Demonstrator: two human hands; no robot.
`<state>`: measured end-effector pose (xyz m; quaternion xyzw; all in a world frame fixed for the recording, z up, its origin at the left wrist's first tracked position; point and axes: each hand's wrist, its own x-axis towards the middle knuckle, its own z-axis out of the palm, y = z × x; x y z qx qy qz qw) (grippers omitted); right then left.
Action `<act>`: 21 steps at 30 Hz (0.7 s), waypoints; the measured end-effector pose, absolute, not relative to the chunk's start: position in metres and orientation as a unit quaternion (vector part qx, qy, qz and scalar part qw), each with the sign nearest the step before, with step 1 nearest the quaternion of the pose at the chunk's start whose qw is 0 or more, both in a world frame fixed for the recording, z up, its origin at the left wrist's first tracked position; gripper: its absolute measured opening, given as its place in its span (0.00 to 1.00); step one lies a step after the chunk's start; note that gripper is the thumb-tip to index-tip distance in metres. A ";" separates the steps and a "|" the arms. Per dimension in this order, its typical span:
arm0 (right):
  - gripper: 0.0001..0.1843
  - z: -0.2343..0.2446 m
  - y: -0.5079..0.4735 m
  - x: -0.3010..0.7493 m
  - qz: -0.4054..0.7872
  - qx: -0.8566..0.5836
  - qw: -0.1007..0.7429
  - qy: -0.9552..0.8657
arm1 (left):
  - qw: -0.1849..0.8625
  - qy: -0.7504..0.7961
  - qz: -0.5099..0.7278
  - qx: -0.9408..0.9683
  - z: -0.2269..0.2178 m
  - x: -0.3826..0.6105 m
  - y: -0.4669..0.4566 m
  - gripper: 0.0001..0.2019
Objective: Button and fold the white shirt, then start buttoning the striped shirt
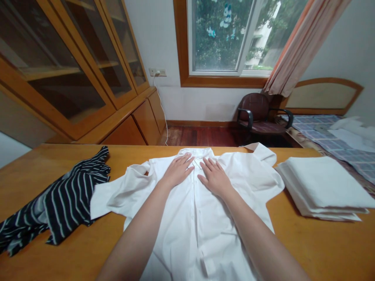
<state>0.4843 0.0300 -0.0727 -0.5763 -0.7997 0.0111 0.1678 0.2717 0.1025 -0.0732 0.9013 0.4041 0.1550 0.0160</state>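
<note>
Two bare hands press flat on a white shirt (193, 222) spread button-side up in the middle of a wooden table (322, 253), its collar at 12 o'clock and its hem running off toward 6. The left hand (177, 170) lies palm down just left of the button line, fingers straight and close together; the right hand (215, 177) mirrors it just right of the line, fingers straight and slightly fanned. Neither pinches any cloth.

Flattening a front like this seems best done with whole palms and even weight, stroking from the button line out toward 9 and 3 o'clock, so that wrinkles travel to the edges and the placket stays straight.

The shirt is plain, thin and short-sleeved — smooth under the forearms, rumpled at the sleeve toward 9 o'clock, the other sleeve turned up toward 2 o'clock. A black-and-white striped garment (64, 199) lies crumpled at 9 o'clock, and a stack of folded white cloth (322, 185) sits at 3 o'clock.
</note>
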 end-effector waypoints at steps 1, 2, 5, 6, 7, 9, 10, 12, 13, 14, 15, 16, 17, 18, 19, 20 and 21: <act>0.32 -0.072 0.030 0.485 0.015 -0.574 0.172 -0.800 | 0.020 0.400 0.156 0.903 -0.072 0.271 0.103 0.24; 0.33 -0.072 0.030 0.485 0.019 -0.572 0.177 -0.801 | 0.024 0.396 0.157 0.905 -0.072 0.271 0.104 0.24; 0.34 -0.072 0.031 0.485 0.025 -0.571 0.187 -0.799 | 0.038 0.382 0.167 0.908 -0.070 0.270 0.106 0.24; 0.34 -0.072 0.031 0.485 0.026 -0.572 0.190 -0.798 | 0.043 0.378 0.173 0.909 -0.069 0.270 0.107 0.24; 0.34 -0.073 0.032 0.485 0.026 -0.573 0.192 -0.796 | 0.046 0.374 0.180 0.909 -0.069 0.270 0.108 0.23; 0.33 -0.073 0.034 0.484 0.026 -0.579 0.195 -0.792 | 0.049 0.367 0.197 0.908 -0.069 0.271 0.112 0.22; 0.32 -0.074 0.035 0.484 0.026 -0.582 0.196 -0.788 | 0.048 0.363 0.207 0.907 -0.068 0.272 0.114 0.21; 0.30 -0.074 0.037 0.482 0.026 -0.590 0.200 -0.782 | 0.044 0.353 0.225 0.907 -0.065 0.272 0.118 0.19; 0.29 -0.075 0.039 0.482 0.025 -0.593 0.201 -0.779 | 0.039 0.350 0.231 0.907 -0.063 0.272 0.119 0.18; 0.28 -0.075 0.040 0.481 0.024 -0.596 0.203 -0.776 | 0.032 0.348 0.233 0.908 -0.060 0.272 0.119 0.16; 0.28 -0.075 0.040 0.481 0.023 -0.598 0.204 -0.775 | 0.025 0.349 0.232 0.907 -0.057 0.272 0.118 0.14; 0.27 -0.075 0.041 0.481 0.022 -0.600 0.205 -0.773 | 0.017 0.355 0.232 0.905 -0.053 0.272 0.115 0.12; 0.26 -0.076 0.042 0.480 0.021 -0.601 0.207 -0.772 | 0.013 0.365 0.233 0.901 -0.050 0.272 0.111 0.10; 0.25 -0.076 0.042 0.480 0.021 -0.601 0.210 -0.771 | 0.014 0.377 0.238 0.895 -0.048 0.273 0.105 0.09; 0.25 -0.076 0.043 0.481 0.021 -0.602 0.213 -0.770 | 0.025 0.389 0.247 0.887 -0.048 0.273 0.098 0.07; 0.24 -0.075 0.043 0.481 0.020 -0.602 0.219 -0.768 | 0.045 0.402 0.256 0.878 -0.048 0.273 0.091 0.07; 0.23 -0.075 0.043 0.481 0.019 -0.601 0.225 -0.767 | 0.073 0.412 0.263 0.869 -0.050 0.273 0.083 0.07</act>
